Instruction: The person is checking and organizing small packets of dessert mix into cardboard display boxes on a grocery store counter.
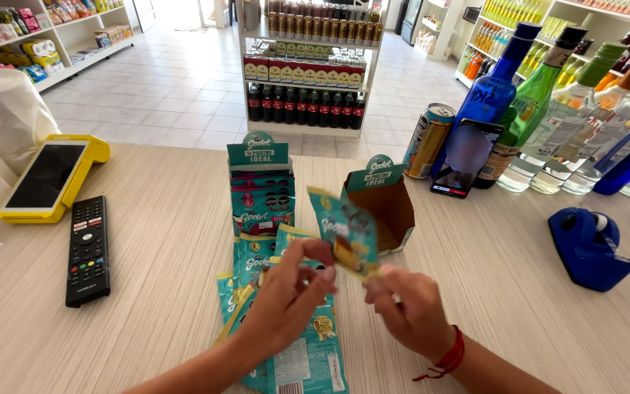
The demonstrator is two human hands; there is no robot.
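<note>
Both my hands on one teal foil snack sachet above the table.

My left hand [289, 292] and right hand [410, 310] are closed in a pinch on the lower edge of the thin, glossy teal foil sachet [344, 230], keeping it upright just before the empty brown cardboard display box [391, 211]. More crinkly sachets [304, 354] lie in a loose pile near me on the pale wood-grain table [169, 241], so they are easy to reach. A full box [262, 193] stands left of the empty one.
</note>
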